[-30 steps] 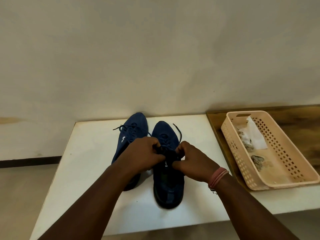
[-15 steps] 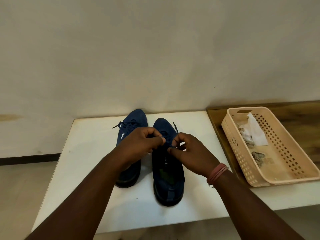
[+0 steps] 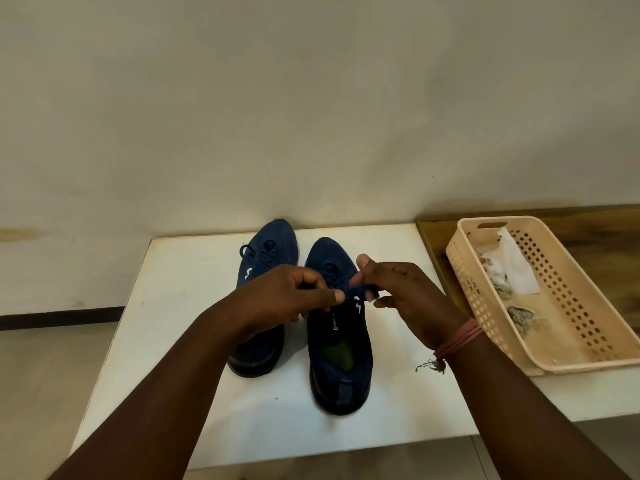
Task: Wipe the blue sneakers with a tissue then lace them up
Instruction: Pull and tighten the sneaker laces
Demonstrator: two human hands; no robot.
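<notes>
**Head view: both hands at the lace of the right-side sneaker**

Head camera, nearest first: two bare forearms reach in from the bottom edge and meet above a white rectangular table (image 3: 180, 306). The left hand (image 3: 294, 292) has its fingers curled, thumb and forefinger pinching a dark blue shoelace (image 3: 360, 292). The right hand (image 3: 401, 289), wearing a pink band on the wrist (image 3: 457, 337), pinches the other end of the same short stretch of lace, its thumb raised and the lower fingers loosely bent. The lace runs nearly level between the two hands, just above the tongue of the navy blue fabric sneaker on the right (image 3: 341, 358), which stands on the table with its heel toward the camera and its toe toward the wall. Just beside it, to the left, stands the second navy blue sneaker (image 3: 268, 251), partly hidden by the left hand and wrist; its laces show as loops near the toe. Farther right, a beige perforated plastic basket (image 3: 568, 271) rests partly on a brown wooden surface (image 3: 433, 233) and holds crumpled white tissues (image 3: 512, 268). A plain cream wall (image 3: 311, 98) rises behind.
</notes>
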